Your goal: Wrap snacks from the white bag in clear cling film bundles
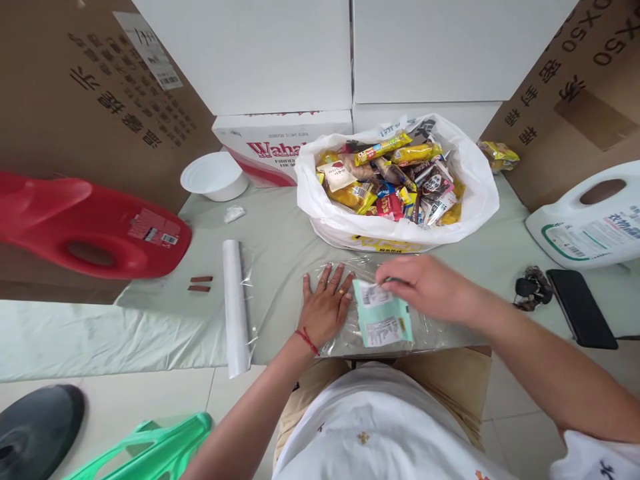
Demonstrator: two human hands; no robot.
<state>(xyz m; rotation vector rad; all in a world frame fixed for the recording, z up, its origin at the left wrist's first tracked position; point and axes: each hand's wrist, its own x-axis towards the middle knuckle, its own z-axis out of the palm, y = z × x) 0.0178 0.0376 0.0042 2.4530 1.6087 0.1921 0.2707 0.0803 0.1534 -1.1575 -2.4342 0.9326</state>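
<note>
My left hand lies flat with its fingers spread on a sheet of clear plastic film. Right beside it is a light green packet with white printed labels, resting on the film. My right hand is closed at the packet's top edge, its fingers pinched around something small and dark that I cannot make out. To the left lies a roll of film, from which a clear sheet edge shows. Behind my hands stands a white plastic bag, open at the top and full of wrapped snacks.
At left are a red jug, a white bowl and two small brown strips. Keys, a black phone and a white jug are at right. Boxes stand behind.
</note>
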